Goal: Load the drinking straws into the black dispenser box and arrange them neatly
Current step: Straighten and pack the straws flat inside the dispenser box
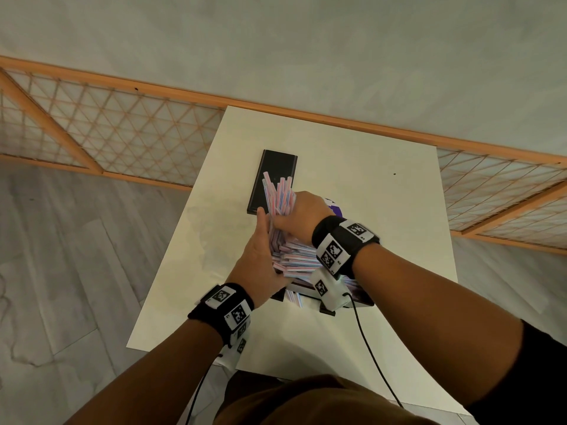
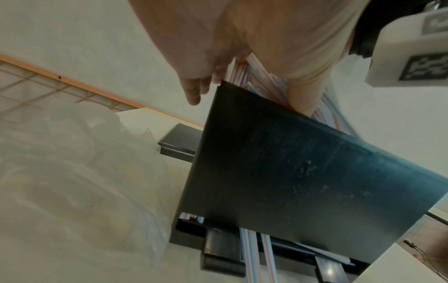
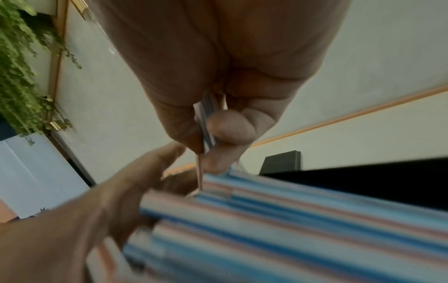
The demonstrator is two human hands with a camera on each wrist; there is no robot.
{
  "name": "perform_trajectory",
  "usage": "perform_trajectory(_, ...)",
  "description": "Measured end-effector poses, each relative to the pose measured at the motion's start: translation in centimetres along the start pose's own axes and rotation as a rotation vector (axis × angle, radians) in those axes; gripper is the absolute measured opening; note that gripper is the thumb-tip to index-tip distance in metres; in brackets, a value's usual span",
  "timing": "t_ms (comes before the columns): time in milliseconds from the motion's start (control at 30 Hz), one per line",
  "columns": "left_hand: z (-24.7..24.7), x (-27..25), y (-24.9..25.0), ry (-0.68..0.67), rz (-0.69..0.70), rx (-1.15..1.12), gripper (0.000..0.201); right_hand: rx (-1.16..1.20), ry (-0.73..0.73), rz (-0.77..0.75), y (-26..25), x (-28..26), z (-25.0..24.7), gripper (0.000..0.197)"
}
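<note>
Striped pink, blue and white straws (image 1: 296, 257) lie heaped in the black dispenser box (image 1: 363, 300), which my arms mostly hide. My right hand (image 1: 294, 216) grips a bundle of straws (image 1: 280, 193) that stands up out of the heap, tips pointing away from me. In the right wrist view its thumb and fingers (image 3: 227, 130) pinch a few straws (image 3: 206, 116). My left hand (image 1: 264, 240) presses flat against the left ends of the heap, thumb up. The left wrist view shows the box's black wall (image 2: 290, 172), with two straws (image 2: 249, 254) poking out at its base.
The black lid (image 1: 273, 182) lies on the white table (image 1: 368, 185) just beyond my hands. A purple and white object (image 1: 334, 208) peeks out behind the right hand. Clear plastic wrapping (image 2: 72, 172) lies left of the box. A wooden lattice screen (image 1: 122, 130) stands behind.
</note>
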State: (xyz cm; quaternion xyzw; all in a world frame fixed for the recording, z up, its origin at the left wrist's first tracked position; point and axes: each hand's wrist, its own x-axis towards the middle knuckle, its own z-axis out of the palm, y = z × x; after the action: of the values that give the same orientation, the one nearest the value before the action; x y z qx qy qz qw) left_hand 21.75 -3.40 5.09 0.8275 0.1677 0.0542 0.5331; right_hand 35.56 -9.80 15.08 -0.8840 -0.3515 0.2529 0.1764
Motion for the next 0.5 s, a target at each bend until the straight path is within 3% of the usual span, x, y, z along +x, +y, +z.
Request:
perform_trajectory(333, -0.4, 0.3, -0.4, -0.027, -0.019, 0.053, 0.138, 0.135, 0.092, -0.059, -0.3, -2.4, -5.5, 0.030)
perform_trajectory(500, -0.5, 0.1, 0.0, -0.024, -0.034, 0.056, 0.136, 0.188, 0.163, -0.105, -0.5, -3.6, -8.4, 0.020)
